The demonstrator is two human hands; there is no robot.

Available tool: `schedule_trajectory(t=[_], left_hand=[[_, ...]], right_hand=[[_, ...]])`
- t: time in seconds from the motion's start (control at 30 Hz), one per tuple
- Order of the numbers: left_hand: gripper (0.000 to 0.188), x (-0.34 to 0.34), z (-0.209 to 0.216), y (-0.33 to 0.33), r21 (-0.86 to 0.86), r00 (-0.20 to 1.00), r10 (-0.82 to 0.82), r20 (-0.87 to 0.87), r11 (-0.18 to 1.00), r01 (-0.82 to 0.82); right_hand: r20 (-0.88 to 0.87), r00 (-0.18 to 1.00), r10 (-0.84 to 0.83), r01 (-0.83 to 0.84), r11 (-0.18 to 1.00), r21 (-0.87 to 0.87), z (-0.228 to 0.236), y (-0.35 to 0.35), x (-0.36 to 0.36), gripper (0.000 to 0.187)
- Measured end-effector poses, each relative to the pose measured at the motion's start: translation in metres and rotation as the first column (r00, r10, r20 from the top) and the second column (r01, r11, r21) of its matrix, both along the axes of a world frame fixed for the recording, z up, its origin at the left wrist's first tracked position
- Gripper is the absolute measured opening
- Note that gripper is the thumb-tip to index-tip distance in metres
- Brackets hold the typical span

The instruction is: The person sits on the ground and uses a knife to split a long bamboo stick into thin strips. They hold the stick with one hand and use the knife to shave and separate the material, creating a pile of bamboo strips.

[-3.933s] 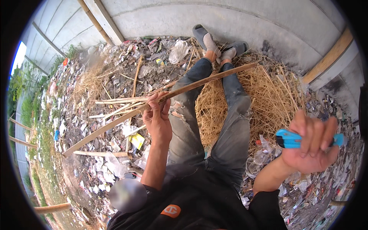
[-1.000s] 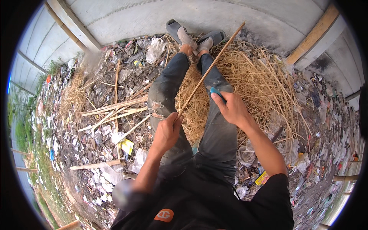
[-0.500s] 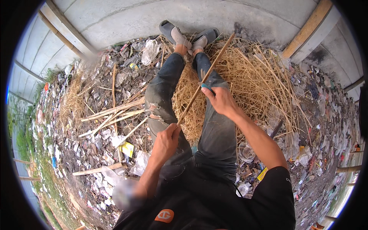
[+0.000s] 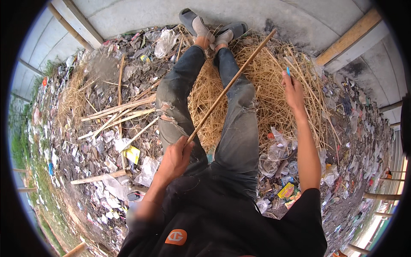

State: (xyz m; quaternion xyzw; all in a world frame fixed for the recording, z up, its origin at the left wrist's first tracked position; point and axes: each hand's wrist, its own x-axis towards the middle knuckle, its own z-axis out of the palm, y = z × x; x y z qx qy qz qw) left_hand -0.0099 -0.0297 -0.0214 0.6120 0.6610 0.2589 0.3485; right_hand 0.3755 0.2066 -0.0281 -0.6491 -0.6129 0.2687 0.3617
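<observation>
My left hand (image 4: 174,160) is closed around the lower end of a long, thin bamboo strip (image 4: 231,85). The strip slants up and to the right across my legs, its far end near the concrete wall. Away from it, over the right side of a heap of pale bamboo shavings (image 4: 274,105), my right hand (image 4: 294,94) is raised and closed. A small blue piece (image 4: 288,70) sticks out at its fingertips; the rest of what it grips is hidden, so its kind cannot be told. My legs stretch forward, feet in dark sandals by the wall.
Several split bamboo strips (image 4: 120,112) lie left of my legs, with a thicker bamboo piece (image 4: 100,177) nearer me. Plastic scraps litter the dirt on both sides, including a yellow packet (image 4: 289,192) at right. A concrete wall (image 4: 141,15) stands ahead, with a wooden post (image 4: 349,36).
My right hand has moved right and up, off the bamboo strip, with the blue piece. My left hand still holds the strip and has shifted slightly left and down.
</observation>
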Motion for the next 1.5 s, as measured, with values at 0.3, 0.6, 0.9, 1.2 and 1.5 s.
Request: schedule_trajectory(t=[0.3,0.6,0.9,1.2,1.5], left_hand=[[0.026,0.029,0.025,0.034,0.055,0.989,-0.085,0.121,0.995,0.079],[0.032,0.017,0.024,0.048,0.011,0.983,-0.178,0.031,0.984,0.178],[0.022,0.025,0.019,0.057,0.114,0.985,-0.104,0.137,0.99,0.088],[0.021,0.028,0.012,0.056,0.227,0.997,-0.075,-0.032,0.971,0.08],[0.019,0.014,-0.001,0.024,0.11,0.991,-0.044,-0.13,0.992,0.058]], right_hand=[[-0.435,0.854,0.286,-0.309,0.951,0.018,0.032,-0.061,-0.117,0.044],[-0.684,0.71,0.166,-0.309,0.947,-0.091,0.028,-0.068,-0.142,0.031],[-0.1,0.9,0.425,-0.41,0.901,0.139,0.039,-0.094,-0.15,0.05],[0.274,0.8,0.533,-0.556,0.831,0.006,0.011,-0.124,-0.162,0.063],[0.378,0.839,0.391,-0.378,0.919,-0.112,-0.016,-0.045,-0.118,0.07]])
